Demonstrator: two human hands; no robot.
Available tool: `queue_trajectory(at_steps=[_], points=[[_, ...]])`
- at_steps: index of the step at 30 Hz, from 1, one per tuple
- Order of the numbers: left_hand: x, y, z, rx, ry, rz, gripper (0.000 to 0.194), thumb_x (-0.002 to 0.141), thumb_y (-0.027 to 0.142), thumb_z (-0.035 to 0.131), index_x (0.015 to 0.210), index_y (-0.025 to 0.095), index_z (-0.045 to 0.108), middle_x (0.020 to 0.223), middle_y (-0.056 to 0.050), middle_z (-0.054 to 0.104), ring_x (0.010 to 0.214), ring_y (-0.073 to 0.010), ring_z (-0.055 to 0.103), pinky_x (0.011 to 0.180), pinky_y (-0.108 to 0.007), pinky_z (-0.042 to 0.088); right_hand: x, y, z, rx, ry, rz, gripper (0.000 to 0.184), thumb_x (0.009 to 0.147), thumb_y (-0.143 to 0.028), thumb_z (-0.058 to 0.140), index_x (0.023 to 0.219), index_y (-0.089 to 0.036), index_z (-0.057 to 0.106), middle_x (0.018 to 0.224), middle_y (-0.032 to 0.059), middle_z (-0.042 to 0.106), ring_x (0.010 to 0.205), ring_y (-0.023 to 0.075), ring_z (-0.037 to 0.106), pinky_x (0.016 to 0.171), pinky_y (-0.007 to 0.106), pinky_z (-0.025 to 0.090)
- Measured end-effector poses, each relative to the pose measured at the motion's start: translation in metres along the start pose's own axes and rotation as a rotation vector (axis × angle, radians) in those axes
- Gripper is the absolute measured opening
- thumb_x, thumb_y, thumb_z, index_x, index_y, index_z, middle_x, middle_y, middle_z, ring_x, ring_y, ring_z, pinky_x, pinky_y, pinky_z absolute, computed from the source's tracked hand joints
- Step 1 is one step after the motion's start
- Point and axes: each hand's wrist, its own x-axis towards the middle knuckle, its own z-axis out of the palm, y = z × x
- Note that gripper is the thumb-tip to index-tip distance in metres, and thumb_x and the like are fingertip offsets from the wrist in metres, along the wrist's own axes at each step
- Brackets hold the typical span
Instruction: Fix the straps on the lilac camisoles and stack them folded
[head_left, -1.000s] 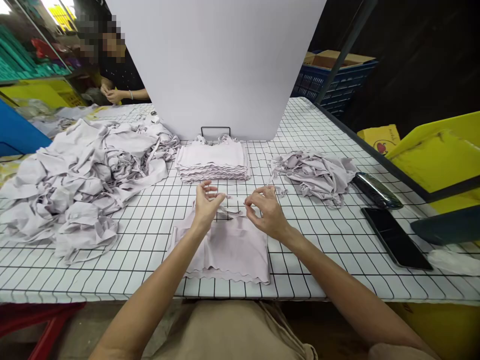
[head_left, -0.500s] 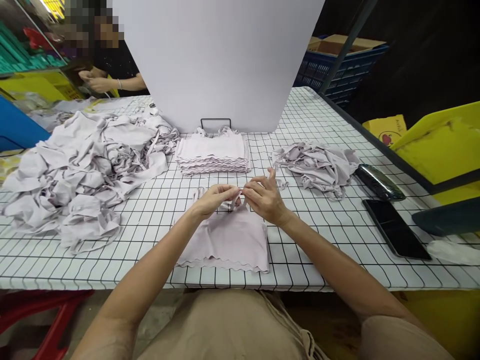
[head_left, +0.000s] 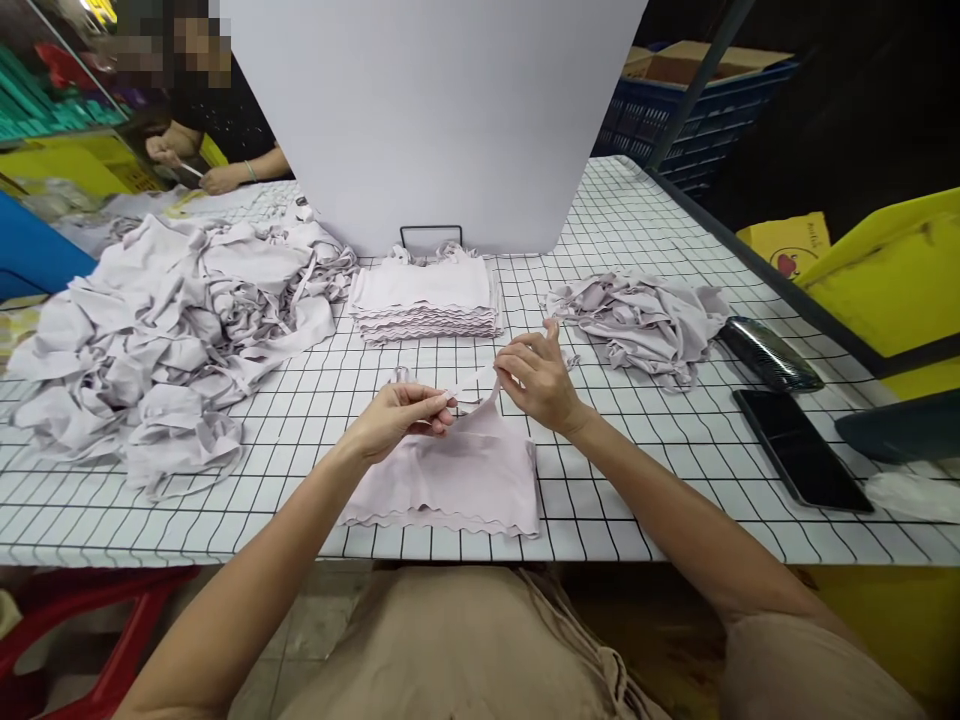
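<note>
A pale pinkish-grey strappy top (head_left: 457, 475) lies flat on the table in front of me, its wavy hem toward me. My left hand (head_left: 405, 415) pinches the end of a thin fabric strap (head_left: 472, 380) above the garment's left part. My right hand (head_left: 536, 380) pinches the same strap near the garment's upper right corner, where it rises from the fabric. Between the two hands the strap is stretched out. Behind them sits a neat stack of similar folded tops (head_left: 424, 295), straps at the far side.
On the left is a large crumpled heap of the same garments (head_left: 172, 330); a smaller pile (head_left: 645, 320) lies right. A phone (head_left: 799, 450) and a shiny dark case (head_left: 772, 355) lie near the right edge. A white panel (head_left: 442, 120) stands behind the stack. A co-worker (head_left: 217, 120) sits far left.
My left hand has moved left and slightly down from my right hand, drawing the strap out between them. The co-worker's hands have moved apart, with a thin pale item between them.
</note>
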Motion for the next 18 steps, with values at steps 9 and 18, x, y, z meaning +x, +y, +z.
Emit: queue_trajectory(at_steps=[9,18], points=[[-0.007,-0.004,0.013,0.016,0.002,0.099,0.044,0.065,0.047,0.09,0.088,0.012,0.077,0.08,-0.008,0.078,0.07,-0.0157,0.071,0.077,-0.034,0.062,-0.001,-0.026,-0.019,0.725,-0.371,0.32,0.046,0.092,-0.028,0.066,0.136,-0.024,0.055,0.131,0.0109,0.068,0.127,0.0271,0.06,0.108,0.053,0.045],[-0.007,-0.008,0.022,0.011,0.015,0.103,0.041,0.065,0.046,0.09,0.085,0.012,0.077,0.079,-0.008,0.078,0.07,-0.0158,0.072,0.076,-0.032,0.062,0.006,-0.05,-0.019,0.998,-0.3,0.629,0.012,0.088,-0.027,0.07,0.088,-0.019,0.078,0.077,0.0036,0.074,0.07,0.0154,0.067,0.069,0.032,0.054]])
